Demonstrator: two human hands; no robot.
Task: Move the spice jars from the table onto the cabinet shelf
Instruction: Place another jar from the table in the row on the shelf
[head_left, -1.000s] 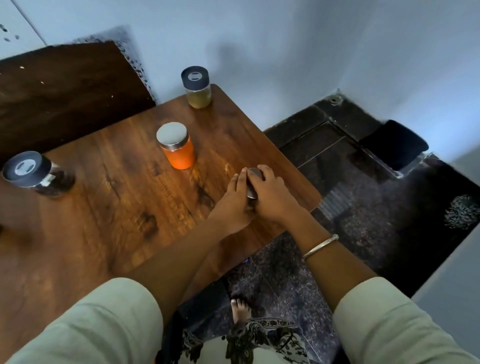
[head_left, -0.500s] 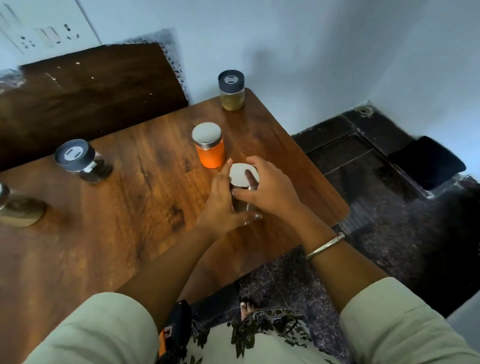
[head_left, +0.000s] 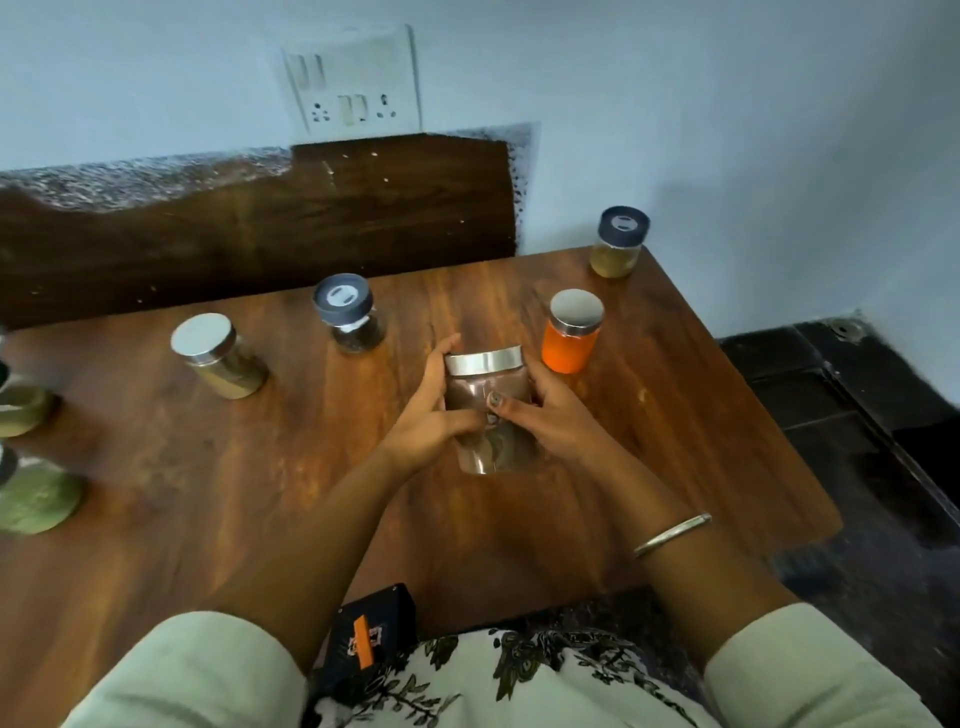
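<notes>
Both forearms are reaching forward over the counter (head_left: 675, 415), the left hand (head_left: 431, 415) and right hand (head_left: 556, 421) cupping the brown spice jar (head_left: 488, 410) between them, fingers wrapping its sides, mid-counter beside the orange jar (head_left: 571, 338).

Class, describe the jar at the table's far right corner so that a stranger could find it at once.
Start at the wooden table and go to its far right corner by the wall. There stands a small jar of yellowish powder. Unlike the nearby orange jar with its silver lid, its lid is dark grey.

Orange jar (head_left: 569, 345), brown wooden table (head_left: 675, 415), floral black-and-white garment (head_left: 519, 675)
</notes>
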